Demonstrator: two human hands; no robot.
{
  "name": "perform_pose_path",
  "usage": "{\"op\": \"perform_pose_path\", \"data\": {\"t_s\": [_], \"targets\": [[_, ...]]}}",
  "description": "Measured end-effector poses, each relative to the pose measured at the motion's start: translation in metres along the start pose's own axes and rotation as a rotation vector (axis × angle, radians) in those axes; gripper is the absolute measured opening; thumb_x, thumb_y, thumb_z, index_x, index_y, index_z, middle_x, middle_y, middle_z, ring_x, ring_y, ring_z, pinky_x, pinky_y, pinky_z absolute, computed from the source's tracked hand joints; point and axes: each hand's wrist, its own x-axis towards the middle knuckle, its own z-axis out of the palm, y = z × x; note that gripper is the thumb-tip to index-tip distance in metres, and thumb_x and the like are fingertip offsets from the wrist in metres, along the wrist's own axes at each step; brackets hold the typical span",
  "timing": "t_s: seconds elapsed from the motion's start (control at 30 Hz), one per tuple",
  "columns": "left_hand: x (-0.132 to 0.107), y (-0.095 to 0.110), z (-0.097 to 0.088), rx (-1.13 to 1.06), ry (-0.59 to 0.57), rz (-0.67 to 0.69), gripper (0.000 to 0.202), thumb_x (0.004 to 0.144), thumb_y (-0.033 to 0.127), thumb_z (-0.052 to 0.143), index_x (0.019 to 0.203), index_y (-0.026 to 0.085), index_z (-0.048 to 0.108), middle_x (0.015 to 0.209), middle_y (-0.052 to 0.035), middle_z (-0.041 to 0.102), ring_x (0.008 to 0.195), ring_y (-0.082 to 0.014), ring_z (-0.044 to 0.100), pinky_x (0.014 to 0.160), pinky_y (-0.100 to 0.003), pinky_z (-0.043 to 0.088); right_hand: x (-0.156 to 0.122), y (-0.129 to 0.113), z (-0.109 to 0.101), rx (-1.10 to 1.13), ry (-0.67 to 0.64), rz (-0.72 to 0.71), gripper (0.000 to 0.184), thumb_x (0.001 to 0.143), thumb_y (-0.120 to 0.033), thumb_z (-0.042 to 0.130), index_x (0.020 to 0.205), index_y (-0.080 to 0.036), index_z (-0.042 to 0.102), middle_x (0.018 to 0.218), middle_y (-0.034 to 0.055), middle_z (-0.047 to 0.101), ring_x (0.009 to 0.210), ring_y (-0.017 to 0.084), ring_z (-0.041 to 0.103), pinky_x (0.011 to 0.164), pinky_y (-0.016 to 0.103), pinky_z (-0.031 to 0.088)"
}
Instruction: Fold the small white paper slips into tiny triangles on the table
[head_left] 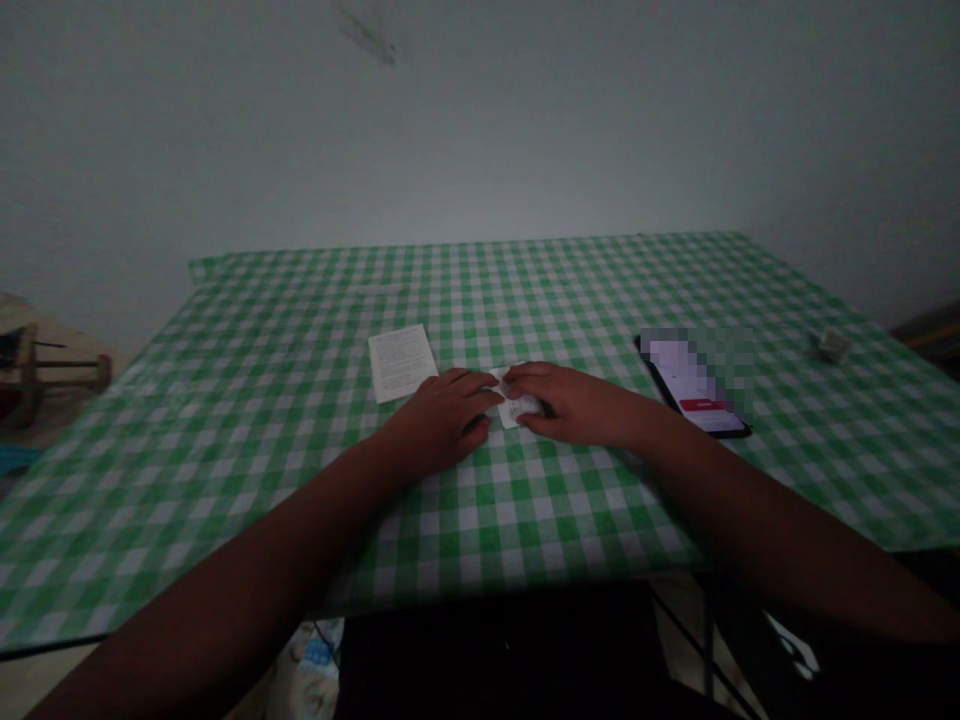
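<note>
Fingers (480, 385) of the left hand (442, 418) and right hand (574, 403) pinch a small folded paper (516, 408) on the checked tablecloth (525, 290).

I count two hands, my left hand (442, 418) and my right hand (574, 402). Two papers: one small paper (514, 409) near me, one printed sheet (401, 362) left of it. One phone (696, 392) at right, one scrap (829, 346) far right, one checked tablecloth (525, 290).

Green-and-white checked tablecloth (525, 500); white printed sheet (402, 362); white slip (517, 408); black phone (739, 428), red bar (701, 404)
</note>
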Motion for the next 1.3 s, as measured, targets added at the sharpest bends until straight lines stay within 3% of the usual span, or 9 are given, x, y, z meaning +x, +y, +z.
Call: {"op": "perform_pose_path", "data": {"t_s": [0.17,0.37,0.53,0.7,0.87,1.03,1.3], "targets": [[0.002,-0.008,-0.002,0.017,0.058,-0.004,0.031,0.094,0.022,0.053,0.122,0.015,0.065,0.136,-0.0121,0.061,0.127,-0.0274,0.053,0.110,-0.048,0.043,0.005,-0.004,0.018,-0.053,0.135,0.079,0.040,0.092,-0.032,0.064,0.126,-0.011,0.059,0.133,0.0209,0.061,0.129,0.031,0.054,0.110,0.050,0.046],[0.002,-0.016,-0.001,0.000,0.121,0.007,0.034,0.091,0.020,0.057,0.124,0.014,0.062,0.131,-0.0130,0.063,0.123,-0.0269,0.056,0.109,-0.047,0.046,0.013,-0.009,0.033,-0.041,0.268,0.081,0.026,0.092,-0.030,0.064,0.114,-0.016,0.063,0.119,0.0142,0.067,0.122,0.028,0.059,0.108,0.049,0.047],[0.003,-0.008,0.005,-0.017,0.159,-0.017,0.049,0.085,0.034,0.070,0.128,0.014,0.059,0.131,-0.0134,0.062,0.124,-0.0290,0.055,0.108,-0.047,0.046,0.016,-0.010,0.035,-0.027,0.328,0.124,0.021,0.091,-0.029,0.067,0.109,-0.018,0.063,0.113,0.0120,0.068,0.118,0.027,0.061,0.106,0.048,0.048],[0.010,-0.001,0.012,-0.015,0.217,-0.095,0.043,0.085,0.031,0.071,0.124,0.015,0.059,0.129,-0.0121,0.063,0.121,-0.0281,0.056,0.105,-0.047,0.047,0.018,-0.010,0.037,0.001,0.395,0.153,0.021,0.088,-0.029,0.069,0.107,-0.020,0.064,0.111,0.0113,0.069,0.113,0.027,0.062,0.103,0.049,0.050],[0.010,-0.008,0.014,-0.004,0.227,-0.170,0.044,0.084,0.032,0.074,0.123,0.017,0.060,0.129,-0.0109,0.062,0.121,-0.0283,0.054,0.106,-0.047,0.045,0.017,-0.007,0.035,-0.014,0.350,0.113,0.021,0.090,-0.027,0.066,0.108,-0.017,0.067,0.116,0.0139,0.069,0.118,0.028,0.061,0.105,0.050,0.049],[0.007,-0.014,0.012,-0.023,0.184,-0.169,0.041,0.084,0.035,0.074,0.121,0.020,0.063,0.129,-0.0092,0.063,0.120,-0.0281,0.055,0.104,-0.048,0.045,0.015,-0.006,0.028,-0.045,0.263,0.051,0.027,0.092,-0.022,0.060,0.117,-0.018,0.069,0.129,0.0151,0.067,0.129,0.028,0.057,0.113,0.054,0.041],[0.004,-0.017,0.005,-0.089,0.113,-0.176,0.030,0.086,0.035,0.070,0.115,0.027,0.069,0.129,-0.0040,0.067,0.123,-0.0277,0.056,0.103,-0.051,0.043,0.013,-0.001,0.020,-0.075,0.137,-0.022,0.028,0.097,-0.024,0.054,0.120,-0.023,0.070,0.130,0.0081,0.069,0.132,0.024,0.056,0.120,0.054,0.033]]}}
